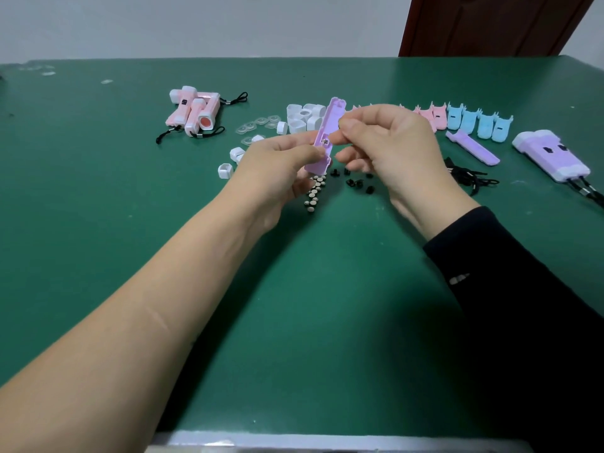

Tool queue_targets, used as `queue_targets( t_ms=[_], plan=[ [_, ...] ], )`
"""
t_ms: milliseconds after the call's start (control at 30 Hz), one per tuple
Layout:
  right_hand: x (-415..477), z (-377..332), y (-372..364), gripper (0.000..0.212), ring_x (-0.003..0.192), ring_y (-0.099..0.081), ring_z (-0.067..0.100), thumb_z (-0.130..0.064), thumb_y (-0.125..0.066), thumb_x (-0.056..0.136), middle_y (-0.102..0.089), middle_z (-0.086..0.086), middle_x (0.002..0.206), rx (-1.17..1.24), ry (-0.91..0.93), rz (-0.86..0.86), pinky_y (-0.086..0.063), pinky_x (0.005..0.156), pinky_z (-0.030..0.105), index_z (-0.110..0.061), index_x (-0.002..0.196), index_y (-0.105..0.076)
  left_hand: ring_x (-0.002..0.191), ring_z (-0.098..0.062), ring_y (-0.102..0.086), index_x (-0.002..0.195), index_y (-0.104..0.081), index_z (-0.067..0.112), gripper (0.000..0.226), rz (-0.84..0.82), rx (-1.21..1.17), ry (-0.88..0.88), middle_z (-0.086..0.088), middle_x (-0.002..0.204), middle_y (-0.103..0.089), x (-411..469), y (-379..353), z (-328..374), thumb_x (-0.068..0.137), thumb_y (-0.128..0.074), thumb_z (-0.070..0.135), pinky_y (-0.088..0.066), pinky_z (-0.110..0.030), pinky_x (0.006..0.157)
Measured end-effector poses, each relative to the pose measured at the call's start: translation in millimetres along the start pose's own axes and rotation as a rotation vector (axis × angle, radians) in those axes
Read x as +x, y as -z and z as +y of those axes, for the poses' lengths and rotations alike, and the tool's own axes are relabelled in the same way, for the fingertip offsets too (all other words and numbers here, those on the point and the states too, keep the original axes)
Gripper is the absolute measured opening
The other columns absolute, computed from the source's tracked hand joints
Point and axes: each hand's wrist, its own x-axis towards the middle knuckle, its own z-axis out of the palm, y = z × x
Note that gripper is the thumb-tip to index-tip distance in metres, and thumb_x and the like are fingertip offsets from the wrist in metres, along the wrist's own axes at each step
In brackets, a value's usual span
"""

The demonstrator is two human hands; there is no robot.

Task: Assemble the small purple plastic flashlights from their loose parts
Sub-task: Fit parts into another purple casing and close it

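Nearest us, our bare left forearm (pixel 137 322) and our black-sleeved right forearm (pixel 523 289) reach over the near edge of the green table (pixel 294 305) and meet above its middle. Our left hand (pixel 277 161) grips the lower end of a purple shell half (pixel 327 125) between its curled thumb and fingers, holding it nearly upright off the table, open side toward the right hand. Our right hand (pixel 392 148) has thumb and forefinger closed together on a small metal part (pixel 326 142) seated halfway up the shell, and its other fingers are loosely curled. Just beneath the hands lie a trail of small round button cells (pixel 314 191) and a scatter of little black buttons (pixel 356 183). Behind the shell we see a cluster of white head caps (pixel 304 117), with clear lenses (pixel 258 125) and smaller white end caps (pixel 225 170) to its left. Farther toward the far left corner sits a heap of finished pink flashlights (pixel 194 111) with black cords. To the right of our hands black lanyards (pixel 467 173) lie tangled, and beyond them a row of pink shell halves (pixel 434 116) and blue shell halves (pixel 477 124) runs along toward the right edge. A second purple half (pixel 474 148) lies before the blue ones, and finished purple flashlights (pixel 552 153) rest by the right edge.
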Motion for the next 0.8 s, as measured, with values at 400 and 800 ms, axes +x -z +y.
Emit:
queue_targets(
  t_ms=[400,800],
  plan=[
    [-3.1,7.1,-4.7,0.009,0.069,-0.048,-0.005,-0.02,-0.066,0.087,-0.052,-0.005,0.088,-0.485,0.31,0.142,-0.035,0.068,0.005,-0.02,0.088,-0.074,0.059,-0.009,-0.057,0.106,-0.072,0.011,0.02,-0.021,-0.048,0.003,-0.002,0.077,-0.068,-4.1,-4.9,2.7,0.09,-0.062,0.005,-0.045,-0.015,0.052],
    [-2.9,12.4,-5.6,0.01,0.079,-0.048,0.006,-0.028,-0.065,0.086,-0.048,-0.006,0.087,-0.65,0.44,0.171,-0.043,0.07,0.028,-0.025,0.085,-0.074,0.055,-0.006,-0.057,0.099,-0.072,0.011,0.015,-0.04,-0.079,0.005,0.003,0.068,-0.066,-5.4,-4.9,3.6,0.089,-0.063,0.005,-0.045,-0.015,0.052]
  ],
)
